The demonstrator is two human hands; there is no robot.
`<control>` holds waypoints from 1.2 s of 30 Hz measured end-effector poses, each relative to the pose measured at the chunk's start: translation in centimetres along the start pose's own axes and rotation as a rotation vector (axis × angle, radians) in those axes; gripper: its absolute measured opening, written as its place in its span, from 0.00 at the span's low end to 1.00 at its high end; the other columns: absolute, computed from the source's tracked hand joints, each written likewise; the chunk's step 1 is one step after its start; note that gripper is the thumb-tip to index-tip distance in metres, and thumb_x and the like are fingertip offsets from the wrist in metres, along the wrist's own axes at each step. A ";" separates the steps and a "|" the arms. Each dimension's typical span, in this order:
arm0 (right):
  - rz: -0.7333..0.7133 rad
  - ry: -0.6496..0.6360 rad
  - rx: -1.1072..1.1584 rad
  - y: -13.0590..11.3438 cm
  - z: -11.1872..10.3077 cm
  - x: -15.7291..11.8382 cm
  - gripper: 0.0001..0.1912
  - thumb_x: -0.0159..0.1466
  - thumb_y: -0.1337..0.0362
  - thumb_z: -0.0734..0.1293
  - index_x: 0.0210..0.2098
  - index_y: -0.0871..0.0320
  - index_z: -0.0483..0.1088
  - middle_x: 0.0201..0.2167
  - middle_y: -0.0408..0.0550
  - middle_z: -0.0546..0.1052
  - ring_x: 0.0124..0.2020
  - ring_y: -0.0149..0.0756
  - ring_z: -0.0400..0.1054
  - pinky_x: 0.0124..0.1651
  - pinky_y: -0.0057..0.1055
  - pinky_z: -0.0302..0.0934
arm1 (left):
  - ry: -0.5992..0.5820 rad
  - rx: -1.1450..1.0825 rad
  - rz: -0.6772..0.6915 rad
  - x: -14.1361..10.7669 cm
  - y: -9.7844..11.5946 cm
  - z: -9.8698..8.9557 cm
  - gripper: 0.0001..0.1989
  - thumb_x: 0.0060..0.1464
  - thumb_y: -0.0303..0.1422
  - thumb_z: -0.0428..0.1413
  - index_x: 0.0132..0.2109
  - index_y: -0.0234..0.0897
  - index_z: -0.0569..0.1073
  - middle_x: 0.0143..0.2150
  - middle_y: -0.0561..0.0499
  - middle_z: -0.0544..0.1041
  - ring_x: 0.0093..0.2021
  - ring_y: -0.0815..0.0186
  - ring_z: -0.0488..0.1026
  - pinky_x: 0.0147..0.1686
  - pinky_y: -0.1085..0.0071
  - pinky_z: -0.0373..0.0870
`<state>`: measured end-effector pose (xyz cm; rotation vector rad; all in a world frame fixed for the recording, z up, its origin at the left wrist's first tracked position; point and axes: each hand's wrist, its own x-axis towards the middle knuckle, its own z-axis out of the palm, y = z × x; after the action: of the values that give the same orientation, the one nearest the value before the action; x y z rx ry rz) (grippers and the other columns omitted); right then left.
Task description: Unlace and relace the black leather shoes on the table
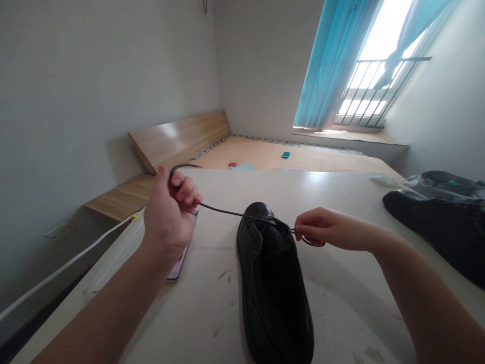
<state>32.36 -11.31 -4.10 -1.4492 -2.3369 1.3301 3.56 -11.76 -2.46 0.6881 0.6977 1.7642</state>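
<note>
Black and pebbled, a leather lace-up shoe (275, 288) is lying lengthwise on a white table (212, 323) directly before us. Our right hand (322, 231) is pinching a thin black lace (227, 210) narrowly between thumb and fingers just beside the shoe, with a small loop hanging by the fingertips. Our left hand (170, 212) is curling closed around the lace's other length, left of the shoe, its end arcing out above the knuckles. We are judging the lace soft, limp and perhaps slippery, so a close pinch near the eyelets looks surest; the shoe seems stiff, fairly light and easiest to steady by its sole. Left of the shoe, a flat smartphone (176, 270) is lying partly hidden under our left hand. Right of it, a black cloth (428, 232) and a clear plastic bag (443, 188) are resting. Well beyond the shoe, a pale wooden bed frame (178, 139) is standing beneath a window with a blue curtain (329, 65).
</note>
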 end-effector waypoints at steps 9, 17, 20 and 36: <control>-0.095 -0.011 0.114 -0.1 0.8 0.3 0.17 0.66 0.54 0.60 0.30 0.61 0.68 0.23 0.43 0.68 0.27 0.30 0.61 0.32 0.30 0.56 | 0.054 0.084 0.054 0.7 0.5 -0.4 0.10 0.47 0.19 0.43 0.25 0.36 0.63 0.21 0.57 0.58 0.16 0.75 0.53 0.16 0.80 0.52; -0.104 0.010 0.141 -0.2 1.2 0.4 0.18 0.67 0.53 0.59 0.29 0.61 0.67 0.23 0.44 0.70 0.26 0.29 0.61 0.31 0.30 0.55 | -0.361 0.754 0.047 -0.3 -1.3 -0.7 0.24 0.59 0.42 0.40 0.16 0.38 0.55 0.16 0.55 0.50 0.17 0.72 0.46 0.16 0.74 0.43; -0.108 0.004 0.121 -0.4 1.4 0.7 0.18 0.67 0.54 0.59 0.29 0.61 0.67 0.23 0.44 0.70 0.26 0.30 0.61 0.30 0.30 0.55 | -0.535 1.038 0.032 -0.7 -2.3 -0.9 0.18 0.60 0.40 0.44 0.28 0.35 0.70 0.18 0.55 0.59 0.19 0.71 0.53 0.19 0.75 0.50; -0.010 0.210 0.023 -2.4 3.3 -0.7 0.18 0.69 0.46 0.49 0.48 0.50 0.57 0.28 0.40 0.62 0.29 0.31 0.56 0.34 0.30 0.56 | -0.754 1.183 -0.186 -0.7 -4.0 -2.6 0.12 0.57 0.33 0.41 0.25 0.38 0.58 0.24 0.54 0.60 0.25 0.66 0.55 0.23 0.71 0.50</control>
<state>29.51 -14.38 -4.21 -1.4885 -2.1860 1.1364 4.29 -11.66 -7.28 1.8611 1.1682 0.6478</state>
